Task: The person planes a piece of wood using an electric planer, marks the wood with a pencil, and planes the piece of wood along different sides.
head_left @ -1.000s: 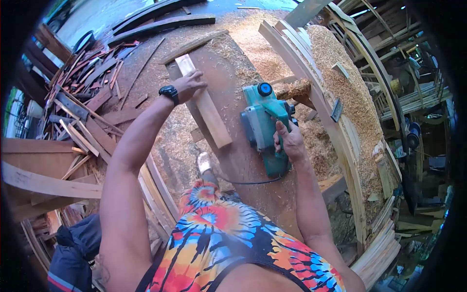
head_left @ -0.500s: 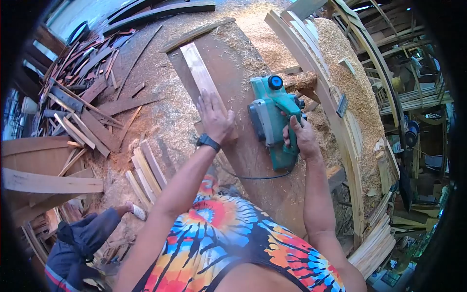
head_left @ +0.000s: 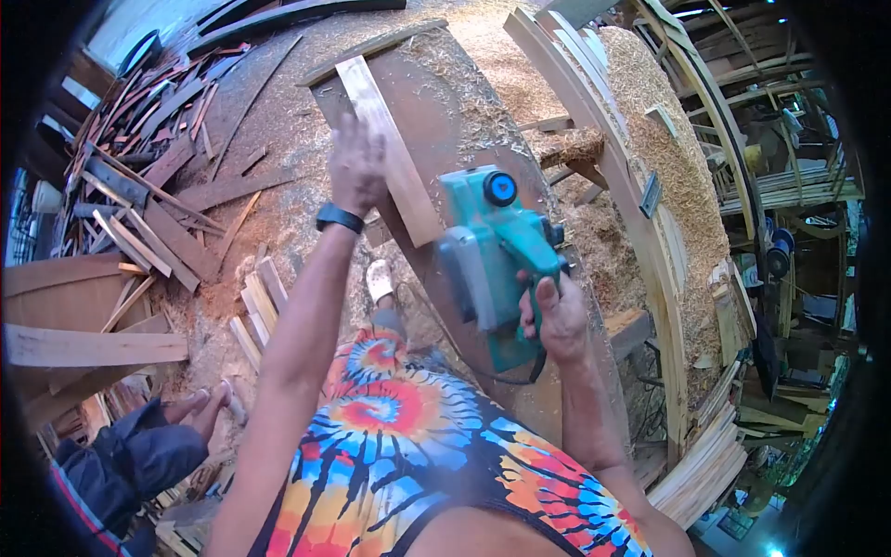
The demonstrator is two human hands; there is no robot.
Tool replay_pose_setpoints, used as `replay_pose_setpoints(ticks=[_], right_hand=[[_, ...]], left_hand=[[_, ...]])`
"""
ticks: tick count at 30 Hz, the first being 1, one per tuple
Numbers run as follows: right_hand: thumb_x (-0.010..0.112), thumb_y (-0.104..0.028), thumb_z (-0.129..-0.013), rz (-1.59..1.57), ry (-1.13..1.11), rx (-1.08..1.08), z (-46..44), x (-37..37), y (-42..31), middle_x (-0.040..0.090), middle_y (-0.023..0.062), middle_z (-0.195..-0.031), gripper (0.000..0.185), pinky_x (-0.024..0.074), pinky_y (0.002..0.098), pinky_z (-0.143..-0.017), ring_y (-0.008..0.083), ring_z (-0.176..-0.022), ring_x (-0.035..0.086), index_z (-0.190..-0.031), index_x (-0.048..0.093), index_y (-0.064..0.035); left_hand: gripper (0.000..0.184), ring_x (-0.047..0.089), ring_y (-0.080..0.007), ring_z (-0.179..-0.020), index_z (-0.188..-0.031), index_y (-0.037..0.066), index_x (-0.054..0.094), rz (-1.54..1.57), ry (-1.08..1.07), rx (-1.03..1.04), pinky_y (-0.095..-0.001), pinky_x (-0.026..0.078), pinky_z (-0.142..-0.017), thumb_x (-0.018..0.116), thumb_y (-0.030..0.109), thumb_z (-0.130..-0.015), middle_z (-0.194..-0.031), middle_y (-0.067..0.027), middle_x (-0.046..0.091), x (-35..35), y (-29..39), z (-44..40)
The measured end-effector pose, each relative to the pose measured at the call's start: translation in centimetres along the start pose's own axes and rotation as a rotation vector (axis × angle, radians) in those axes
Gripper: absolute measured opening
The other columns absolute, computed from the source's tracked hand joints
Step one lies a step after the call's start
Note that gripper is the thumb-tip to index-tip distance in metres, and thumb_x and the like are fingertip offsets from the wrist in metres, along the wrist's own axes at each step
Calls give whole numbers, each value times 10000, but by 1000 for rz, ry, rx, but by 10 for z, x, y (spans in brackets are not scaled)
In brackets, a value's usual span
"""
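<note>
My right hand (head_left: 557,318) is wrapped round the rear handle of a teal electric planer (head_left: 509,227), which is slightly blurred. The planer is over the workbench (head_left: 483,121), to the right of the near end of a pale wooden board (head_left: 390,148). That board lies lengthwise on the bench, its far end close to a wooden strip (head_left: 371,56) across the bench top. Smeared a little by motion, my left hand (head_left: 358,169) is at the board's left edge with its fingers stretched out and nothing in them. Whether it touches the board I cannot tell.
Long planks (head_left: 603,130) stretch along the right side, beside heaped shavings (head_left: 691,139). Scrap wood (head_left: 153,167) is piled at the left. Another person's legs (head_left: 139,446) show at the lower left. A dark cord (head_left: 492,376) trails from the planer.
My left hand has lifted off the board's face and moved left to its edge. The planer in my right hand has shifted left, closer to the board's near end.
</note>
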State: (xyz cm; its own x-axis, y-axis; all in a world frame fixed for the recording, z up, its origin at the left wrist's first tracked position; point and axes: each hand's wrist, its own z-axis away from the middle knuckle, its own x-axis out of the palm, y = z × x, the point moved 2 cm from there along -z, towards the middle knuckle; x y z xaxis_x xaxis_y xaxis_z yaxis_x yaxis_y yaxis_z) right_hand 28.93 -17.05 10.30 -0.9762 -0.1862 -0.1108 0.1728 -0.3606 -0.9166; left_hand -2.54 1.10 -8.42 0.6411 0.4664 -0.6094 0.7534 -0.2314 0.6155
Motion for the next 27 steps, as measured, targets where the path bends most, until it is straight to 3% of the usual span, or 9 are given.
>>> replay_pose_setpoints(ticks=[3,6,11,13,14,16,23,24,27], right_hand=[[599,-730,-882,25,-62,60,6,21,-1,577,-1,-700,748,426,252,-503,83,-572,550,-1119,601,-20],[614,-687,-911,169,-103,-6,2,38,10,653,99,-763,719,496,336,-613,165,-684,633,-1071,609,14],[583,-697,-924,250,-123,-34,-3,52,18,657,205,-784,741,508,400,-679,224,-744,658,-1023,623,36],[582,-707,-918,239,-127,-15,-5,55,17,646,201,-766,749,503,400,-665,236,-719,651,-1017,621,34],[551,-838,-816,217,-106,10,-7,58,18,567,-14,-633,845,433,247,-471,64,-527,539,-1008,618,-18],[561,-838,-813,247,-101,13,-11,59,9,570,-17,-629,839,439,250,-475,65,-530,547,-984,618,-18],[588,-820,-821,266,-130,-23,-54,67,-5,566,-26,-624,812,434,252,-482,61,-534,540,-927,614,-15],[604,-765,-853,282,-150,-40,-63,69,-10,576,36,-651,760,448,294,-523,116,-569,564,-926,611,-8],[633,-635,-929,304,-186,-92,-103,81,-32,597,164,-707,638,478,383,-609,233,-639,613,-925,609,3]], left_hand=[[537,289,-418,-1502,-1501,145,501,-184,-118,-163,-587,187,-1220,463,412,-1036,-1606,-127,399,-32,-7,-29],[519,247,-387,-1528,-1523,259,474,-373,-277,-38,-633,174,-1205,453,437,-1036,-1636,-35,365,-28,-26,-45],[534,230,-382,-1535,-1535,253,451,-463,-351,90,-663,146,-1197,459,430,-1032,-1639,6,360,-21,-42,-63],[520,233,-373,-1536,-1526,248,465,-475,-328,127,-665,140,-1199,460,416,-1035,-1628,15,380,-23,-46,-68],[514,224,-364,-1541,-1529,239,460,-471,-339,129,-658,136,-1200,461,398,-1040,-1633,18,370,-24,-48,-70],[504,205,-346,-1550,-1535,222,449,-456,-365,141,-644,129,-1204,464,361,-1051,-1644,24,350,-26,-51,-77],[451,322,-314,-1510,-1460,178,546,-258,-302,102,-633,170,-1206,503,314,-1032,-1554,-16,489,-34,-62,-109],[433,407,-351,-1456,-1427,126,574,-217,-221,82,-568,250,-1203,515,281,-1027,-1502,-107,536,-40,-60,-114],[402,492,-376,-1383,-1374,67,610,37,-30,-89,-471,357,-1167,524,238,-1020,-1446,-178,571,-54,-75,-122]])
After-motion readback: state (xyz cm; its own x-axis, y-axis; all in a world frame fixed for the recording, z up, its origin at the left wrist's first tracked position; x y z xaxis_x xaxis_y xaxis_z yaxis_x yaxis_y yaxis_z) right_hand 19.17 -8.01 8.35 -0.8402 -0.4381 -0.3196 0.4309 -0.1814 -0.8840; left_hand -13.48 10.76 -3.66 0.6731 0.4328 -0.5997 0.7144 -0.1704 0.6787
